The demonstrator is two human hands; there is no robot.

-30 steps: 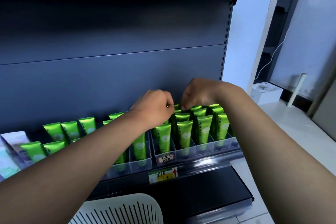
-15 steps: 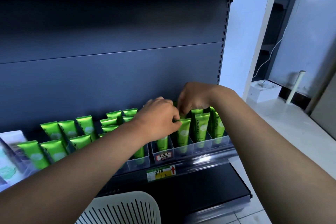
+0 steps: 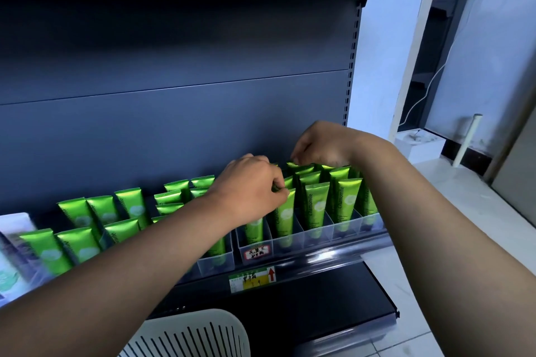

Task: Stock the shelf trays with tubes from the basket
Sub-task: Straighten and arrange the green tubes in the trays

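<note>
Pinching glossy green tubes (image 3: 285, 211), both hands.

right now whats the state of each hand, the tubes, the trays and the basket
left hand: pinches the top of a green tube
right hand: fingers curled on the top of a back-row tube
clear trays: holding upright tubes
white basket: below the shelf, contents hidden
</note>
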